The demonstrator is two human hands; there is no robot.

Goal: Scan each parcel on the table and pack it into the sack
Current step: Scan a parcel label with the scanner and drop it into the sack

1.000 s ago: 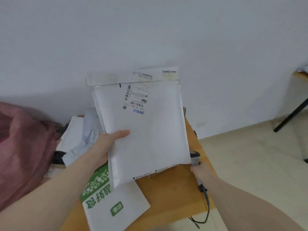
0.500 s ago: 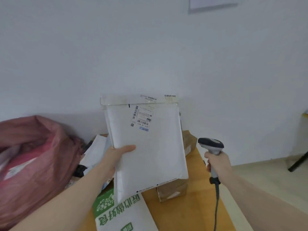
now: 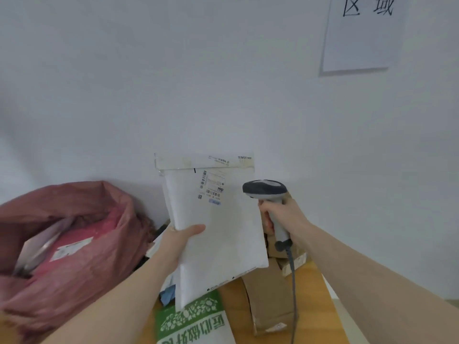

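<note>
scanner (image 3: 264, 191) now raised beside label, up from tabletop (image 3: 320, 291) level. right hand (image 3: 280, 216) grips it; left hand (image 3: 180, 238) holds white parcel (image 3: 218, 232) upright. scan imminent; sack (image 3: 74, 244) open at left.
</note>
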